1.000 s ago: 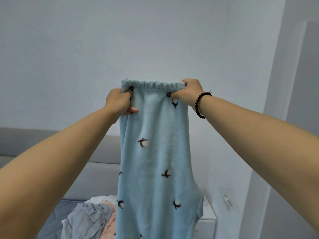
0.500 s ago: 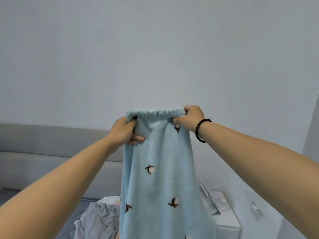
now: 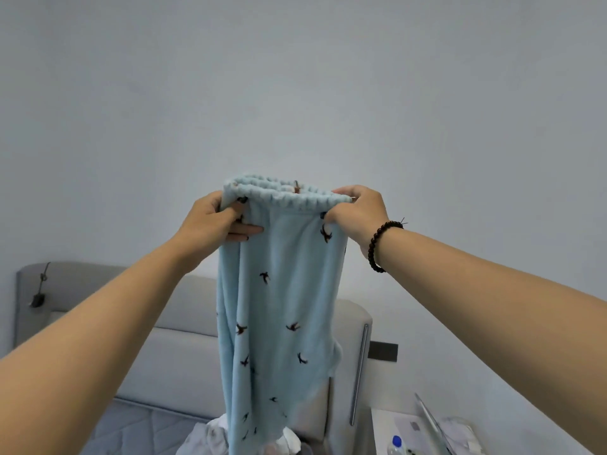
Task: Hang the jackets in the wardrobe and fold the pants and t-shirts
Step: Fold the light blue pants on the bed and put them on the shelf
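Observation:
I hold up a pair of light blue fleece pants (image 3: 282, 310) with small dark bird prints, hanging straight down from their elastic waistband. My left hand (image 3: 213, 224) grips the waistband's left end and my right hand (image 3: 356, 213), with a dark bead bracelet on the wrist, grips its right end. The legs hang folded together down to a heap of crumpled clothes (image 3: 210, 436) on the bed, which hides their lower ends.
A grey padded headboard (image 3: 184, 323) stands against the plain wall behind the pants, with the mattress (image 3: 144, 425) below. At the lower right a white nightstand (image 3: 387, 428) carries a blue-capped bottle (image 3: 397, 444), a laptop and cables.
The view has swung left and down, so the headboard and nightstand show more. My hands keep hold of the waistband, whose top now opens toward me.

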### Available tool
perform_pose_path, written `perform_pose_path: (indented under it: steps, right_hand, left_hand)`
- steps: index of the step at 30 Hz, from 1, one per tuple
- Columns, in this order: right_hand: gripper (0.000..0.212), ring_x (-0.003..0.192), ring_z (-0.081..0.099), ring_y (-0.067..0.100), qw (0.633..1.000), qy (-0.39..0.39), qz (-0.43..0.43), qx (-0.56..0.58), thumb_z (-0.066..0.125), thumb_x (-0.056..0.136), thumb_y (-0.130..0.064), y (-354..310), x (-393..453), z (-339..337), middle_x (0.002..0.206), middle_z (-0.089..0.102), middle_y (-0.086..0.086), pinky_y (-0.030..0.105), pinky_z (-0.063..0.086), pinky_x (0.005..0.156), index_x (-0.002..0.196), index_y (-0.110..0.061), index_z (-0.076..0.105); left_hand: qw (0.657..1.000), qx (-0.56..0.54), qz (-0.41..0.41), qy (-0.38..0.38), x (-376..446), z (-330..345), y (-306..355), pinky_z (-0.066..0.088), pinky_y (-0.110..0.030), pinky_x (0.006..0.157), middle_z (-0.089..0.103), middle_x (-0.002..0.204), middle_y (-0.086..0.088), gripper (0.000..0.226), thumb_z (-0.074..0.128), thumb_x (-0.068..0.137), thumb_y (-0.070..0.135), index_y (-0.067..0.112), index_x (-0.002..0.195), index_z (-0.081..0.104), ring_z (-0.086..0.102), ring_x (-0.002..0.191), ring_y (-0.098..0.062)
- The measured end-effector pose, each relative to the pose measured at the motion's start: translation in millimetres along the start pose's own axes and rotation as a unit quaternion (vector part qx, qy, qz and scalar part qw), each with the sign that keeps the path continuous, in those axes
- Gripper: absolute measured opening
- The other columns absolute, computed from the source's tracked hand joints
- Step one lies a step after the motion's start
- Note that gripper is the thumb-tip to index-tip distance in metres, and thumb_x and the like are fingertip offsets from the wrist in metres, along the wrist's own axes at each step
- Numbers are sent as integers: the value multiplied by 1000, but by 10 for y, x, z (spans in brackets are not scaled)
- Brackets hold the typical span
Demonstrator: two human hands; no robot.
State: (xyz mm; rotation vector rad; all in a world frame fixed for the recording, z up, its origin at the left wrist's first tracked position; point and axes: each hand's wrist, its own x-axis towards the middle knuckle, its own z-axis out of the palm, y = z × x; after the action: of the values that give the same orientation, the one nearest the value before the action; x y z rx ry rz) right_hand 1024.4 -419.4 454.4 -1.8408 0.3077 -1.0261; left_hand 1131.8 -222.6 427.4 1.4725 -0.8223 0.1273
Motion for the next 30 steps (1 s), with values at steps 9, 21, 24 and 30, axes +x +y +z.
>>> perform_pose_path:
  steps: [9,21,24,30]
  right_hand:
    - [46,97,59,16,993,-77,82,-26,60,69,6,187,-1424,-56,104,63,0,29,53,81,109,-16,61]
    - [38,78,58,9,918,-306,208,-142,63,68,8,1555,-3497,-110,97,67,0,14,46,56,91,-22,60]
    - [38,72,58,9,889,-348,251,-161,64,65,6,1947,-3766,-54,92,68,-2,18,47,52,89,-24,59]
    - [33,78,56,7,860,-385,298,-152,60,69,6,2691,-3862,234,91,63,-4,23,53,69,90,-19,59]
  left_hand:
    - [992,100,-56,-45,-1576,-420,40,60,-33,66,70,66,0,22,56,93,0,14,88,72,60,45,-20]
    - [939,78,-273,-196,-3808,-532,-1092,57,-35,61,72,76,-10,26,61,89,-4,18,91,76,62,56,-31]
    - [914,39,-333,-230,-4103,-496,-1475,56,-35,60,71,76,-6,23,61,90,-2,15,97,75,60,61,-31]
    - [883,3,-409,-230,-4180,-425,-2214,56,-35,66,73,89,-12,28,61,91,-1,22,96,75,64,61,-27]
